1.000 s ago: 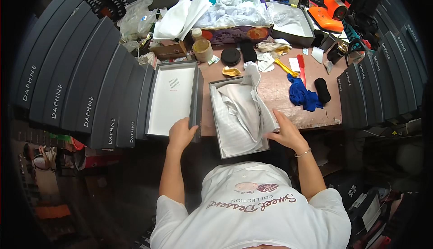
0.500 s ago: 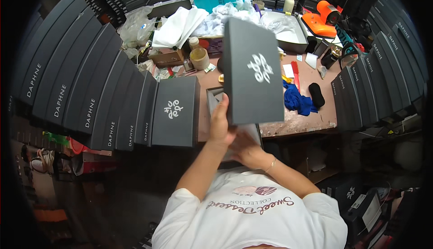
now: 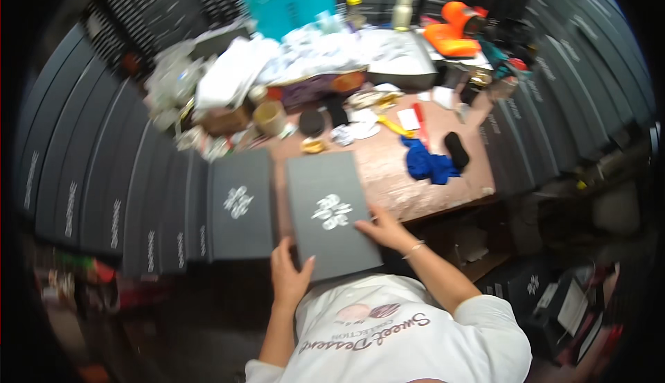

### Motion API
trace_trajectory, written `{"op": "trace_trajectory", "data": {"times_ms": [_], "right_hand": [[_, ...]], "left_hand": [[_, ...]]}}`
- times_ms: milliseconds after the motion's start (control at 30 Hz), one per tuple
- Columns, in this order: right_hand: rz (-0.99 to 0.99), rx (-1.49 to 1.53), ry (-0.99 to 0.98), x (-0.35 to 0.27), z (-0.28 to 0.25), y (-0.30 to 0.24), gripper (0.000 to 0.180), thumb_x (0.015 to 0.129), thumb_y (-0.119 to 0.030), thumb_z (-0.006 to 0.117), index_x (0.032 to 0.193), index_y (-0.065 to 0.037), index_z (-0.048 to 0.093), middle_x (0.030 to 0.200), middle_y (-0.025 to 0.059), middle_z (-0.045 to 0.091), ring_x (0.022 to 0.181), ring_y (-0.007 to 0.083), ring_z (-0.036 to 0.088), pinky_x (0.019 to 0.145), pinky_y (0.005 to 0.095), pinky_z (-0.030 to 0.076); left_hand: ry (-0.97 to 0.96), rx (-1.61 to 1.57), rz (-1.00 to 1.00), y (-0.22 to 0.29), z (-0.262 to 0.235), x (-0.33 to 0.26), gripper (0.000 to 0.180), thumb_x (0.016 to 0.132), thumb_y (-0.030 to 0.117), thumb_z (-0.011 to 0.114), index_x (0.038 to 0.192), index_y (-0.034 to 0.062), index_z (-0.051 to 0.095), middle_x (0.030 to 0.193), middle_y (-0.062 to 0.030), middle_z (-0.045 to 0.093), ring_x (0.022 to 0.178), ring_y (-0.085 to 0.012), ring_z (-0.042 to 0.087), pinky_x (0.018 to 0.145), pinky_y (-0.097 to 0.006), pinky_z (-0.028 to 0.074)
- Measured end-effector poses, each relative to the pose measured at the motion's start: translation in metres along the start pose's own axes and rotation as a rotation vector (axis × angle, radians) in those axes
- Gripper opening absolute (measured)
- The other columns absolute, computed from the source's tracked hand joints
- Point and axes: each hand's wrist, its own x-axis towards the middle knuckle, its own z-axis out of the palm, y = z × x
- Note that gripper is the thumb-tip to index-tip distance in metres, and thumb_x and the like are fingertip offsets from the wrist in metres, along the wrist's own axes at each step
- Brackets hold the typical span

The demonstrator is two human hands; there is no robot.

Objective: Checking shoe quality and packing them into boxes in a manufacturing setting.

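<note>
A dark grey shoebox (image 3: 334, 241) with a white printed mark lies in front of me, its lid on. At its near left corner my left hand (image 3: 289, 272) grips the side, thumb toward the top and fingers partly hidden. Against the right side, my right hand (image 3: 385, 229) holds the edge with its thumb on the lid. A second grey shoebox (image 3: 240, 223) stands just left of it, at the end of a row of upright grey boxes (image 3: 131, 196).
On the pinkish table (image 3: 384, 185) lie a blue cloth (image 3: 428, 163), a black oval object (image 3: 456, 150) and a red-handled tool (image 3: 420, 121). Behind are crumpled white paper (image 3: 312, 54) and an orange device (image 3: 454, 33). More grey boxes (image 3: 537, 133) stack up on the right.
The grey lid, held raised and tilted in my left hand, has come down onto the box. My right hand has moved from beneath it to the box's right side. The view has shifted.
</note>
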Motion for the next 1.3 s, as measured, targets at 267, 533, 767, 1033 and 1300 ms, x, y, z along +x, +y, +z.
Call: {"op": "trace_trajectory", "data": {"times_ms": [267,533,767,1033,1300], "right_hand": [[0.122,0.160,0.169,-0.001,0.022,-0.013,0.052,0.085,-0.036,0.068,0.123,-0.002,0.056,0.068,0.0037,0.053,0.061,0.0102,0.047,0.054,0.0284,0.038],[-0.002,0.125,0.105,0.006,-0.004,0.007,0.062,0.088,-0.044,0.062,0.126,0.005,0.052,0.121,0.0244,0.058,0.111,0.0320,0.057,0.095,0.0383,0.043],[-0.912,-1.268,0.595,-0.093,-0.129,-0.222,0.079,0.072,-0.037,0.074,0.141,-0.025,0.038,0.144,0.0131,0.037,0.133,0.0320,0.037,0.109,0.0607,0.020],[-1.298,-1.702,1.497,-0.160,-0.279,-0.330,0.073,0.079,-0.032,0.073,0.142,-0.022,0.038,0.143,0.0127,0.037,0.132,0.0345,0.036,0.102,0.0535,0.030],[-1.075,-1.857,1.640,-0.297,-0.432,-0.460,0.111,0.054,-0.010,0.083,0.146,-0.005,0.022,0.134,0.0238,0.033,0.127,0.0420,0.032,0.110,0.0457,0.028]], "left_hand": [[-0.288,-0.941,-0.541,-0.056,0.038,-0.004,0.044,0.092,0.023,0.060,0.126,-0.0045,0.051,0.118,-0.0118,0.059,0.105,-0.0197,0.057,0.093,-0.033,0.044],[-0.553,-1.427,-0.670,-0.027,0.045,0.007,0.063,0.081,0.038,0.063,0.132,0.0057,0.046,0.127,-0.0079,0.054,0.118,-0.0248,0.051,0.101,-0.040,0.041],[-0.588,-1.606,-0.071,0.176,0.007,0.099,0.055,0.087,0.045,0.057,0.131,0.0127,0.048,0.126,-0.0051,0.055,0.114,-0.0212,0.054,0.097,-0.042,0.045],[-0.917,-1.573,0.479,0.464,-0.064,0.096,0.048,0.090,0.042,0.056,0.118,0.0039,0.054,0.120,-0.0090,0.058,0.109,-0.0185,0.059,0.092,-0.034,0.047],[-0.977,-0.769,1.219,0.532,-0.054,0.071,0.076,0.085,0.047,0.065,0.142,0.0074,0.035,0.135,-0.0193,0.046,0.114,-0.0283,0.058,0.098,-0.045,0.045]]}}
